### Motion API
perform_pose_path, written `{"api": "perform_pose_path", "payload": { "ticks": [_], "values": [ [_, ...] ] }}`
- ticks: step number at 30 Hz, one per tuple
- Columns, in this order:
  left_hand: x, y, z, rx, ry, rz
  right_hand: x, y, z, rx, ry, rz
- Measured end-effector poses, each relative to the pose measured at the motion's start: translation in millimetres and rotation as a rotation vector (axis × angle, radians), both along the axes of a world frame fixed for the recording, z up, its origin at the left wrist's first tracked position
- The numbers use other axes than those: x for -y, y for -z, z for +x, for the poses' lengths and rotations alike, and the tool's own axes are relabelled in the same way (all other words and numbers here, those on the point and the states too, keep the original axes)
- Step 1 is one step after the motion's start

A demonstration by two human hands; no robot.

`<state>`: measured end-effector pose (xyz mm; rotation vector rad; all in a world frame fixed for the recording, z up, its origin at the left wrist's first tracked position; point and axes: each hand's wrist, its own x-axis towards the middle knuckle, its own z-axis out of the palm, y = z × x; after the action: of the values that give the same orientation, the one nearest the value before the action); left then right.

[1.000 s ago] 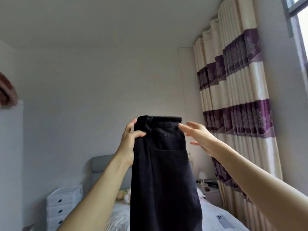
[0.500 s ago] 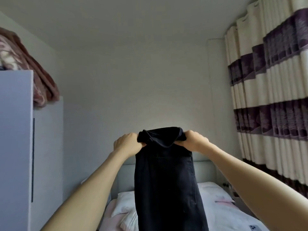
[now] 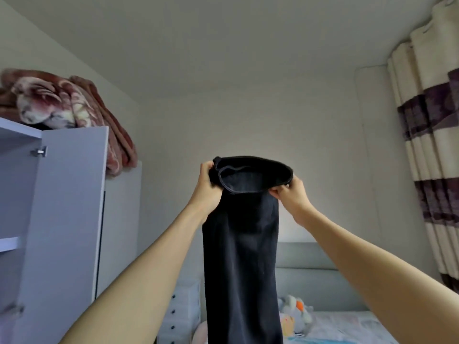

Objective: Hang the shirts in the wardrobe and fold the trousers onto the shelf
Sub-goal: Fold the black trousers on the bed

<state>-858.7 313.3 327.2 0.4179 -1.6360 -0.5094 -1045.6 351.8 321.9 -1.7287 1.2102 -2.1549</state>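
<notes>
Both hands grip the black trousers (image 3: 242,256) at the waistband, left hand (image 3: 207,187) and right hand (image 3: 291,194) on opposite ends, legs hanging between the arms.

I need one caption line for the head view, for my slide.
Both hands, left hand and right hand, hold black trousers up by the waistband beside the open wardrobe.

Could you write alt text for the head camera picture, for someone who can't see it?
A left hand and a right hand grip the waistband of black trousers held up in a bedroom. An open wardrobe stands at left, striped curtains at right.
</notes>
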Motion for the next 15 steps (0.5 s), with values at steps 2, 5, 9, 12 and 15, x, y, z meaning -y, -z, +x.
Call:
{"api": "perform_pose_path", "payload": {
  "ticks": [2, 5, 9, 12, 15],
  "values": [
    [-5.6, 12.0, 17.1, 0.059, -0.024, -0.045, -0.1, 10.4, 10.4, -0.069, 0.019, -0.02],
    [-16.0, 57.0, 42.0, 0.128, -0.057, -0.019, 1.8, 53.1, 23.1, -0.166, 0.022, 0.026],
    [-29.9, 145.6, 62.7, 0.151, -0.08, 0.145, -7.3, 141.3, 30.4, -0.275, 0.051, 0.165],
    [-48.9, 230.3, 74.4, 0.19, -0.084, 0.329, -32.2, 225.4, 31.2, -0.415, 0.048, 0.303],
    [-83.7, 309.7, 83.0, 0.253, -0.042, 0.454, -71.3, 303.0, 27.9, -0.5, -0.024, 0.419]
  ]
}}
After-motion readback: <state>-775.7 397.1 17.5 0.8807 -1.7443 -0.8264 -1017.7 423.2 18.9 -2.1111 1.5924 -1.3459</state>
